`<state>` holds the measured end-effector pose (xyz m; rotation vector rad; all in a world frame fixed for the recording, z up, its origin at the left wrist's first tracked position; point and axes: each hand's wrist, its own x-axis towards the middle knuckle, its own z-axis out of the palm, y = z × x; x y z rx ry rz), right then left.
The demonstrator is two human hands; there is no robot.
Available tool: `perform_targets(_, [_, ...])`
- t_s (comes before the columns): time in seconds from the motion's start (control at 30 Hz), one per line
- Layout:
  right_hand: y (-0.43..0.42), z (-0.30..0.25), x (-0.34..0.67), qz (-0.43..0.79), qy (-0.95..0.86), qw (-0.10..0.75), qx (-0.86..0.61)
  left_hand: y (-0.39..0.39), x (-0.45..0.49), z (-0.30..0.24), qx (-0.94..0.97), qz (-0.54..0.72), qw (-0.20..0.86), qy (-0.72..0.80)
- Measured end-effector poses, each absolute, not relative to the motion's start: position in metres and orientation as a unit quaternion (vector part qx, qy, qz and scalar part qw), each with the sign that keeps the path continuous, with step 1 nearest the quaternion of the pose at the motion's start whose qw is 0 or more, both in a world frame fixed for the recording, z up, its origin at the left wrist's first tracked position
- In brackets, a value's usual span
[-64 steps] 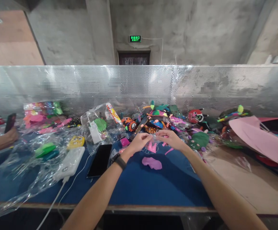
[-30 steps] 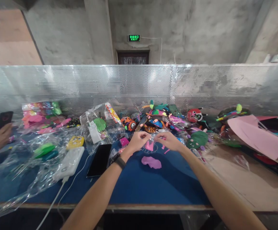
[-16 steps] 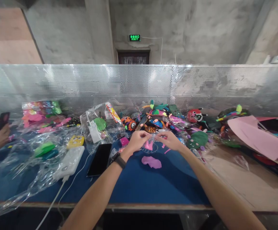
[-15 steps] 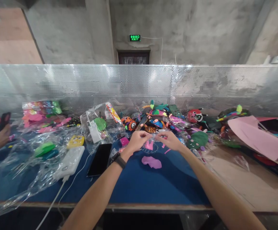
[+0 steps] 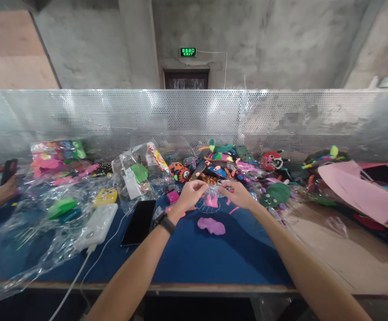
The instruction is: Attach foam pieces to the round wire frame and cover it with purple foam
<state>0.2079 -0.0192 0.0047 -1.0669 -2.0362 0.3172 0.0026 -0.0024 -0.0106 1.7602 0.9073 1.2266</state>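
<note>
A small clear plastic bag [image 5: 210, 191] with pink pieces [image 5: 211, 201] in it hangs between my two hands. My left hand [image 5: 192, 195], with a dark band on the wrist, pinches the bag's upper left edge. On the opposite side my right hand [image 5: 237, 194] has thumb and fingers closed at the bag's upper right edge. Below them a flat purple piece [image 5: 211, 226], wavy along its outline, lies on the blue table surface [image 5: 220, 263]. Thin pink strips [image 5: 233, 210] rest beside my right hand.
Left of my arm are a black phone [image 5: 139, 222], a white power bank [image 5: 97, 226] with a cable, and crumpled plastic wrap [image 5: 53, 243]. Colourful stuffed craft toys [image 5: 220, 162] pile up before a perforated metal screen [image 5: 194, 116]. Another person's hand [image 5: 6, 189] holds a phone at far left.
The bag with the pink pieces has shifted slightly right, and its pieces show more fully. My hands have moved very little. The other person's hand at far left has shifted slightly right.
</note>
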Motion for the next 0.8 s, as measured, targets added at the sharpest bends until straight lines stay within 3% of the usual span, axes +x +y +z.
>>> perform_targets(0.3, [-0.023,0.007,0.205,0.144,-0.813,0.391,-0.406,-0.012,0.008,-0.008,0.763,0.465,0.269,0.36])
perform_targets(0.8, [-0.022,0.005,0.203,0.132,-0.813,0.384,-0.418,-0.021,0.01,-0.002,0.783,0.452,0.245,0.349])
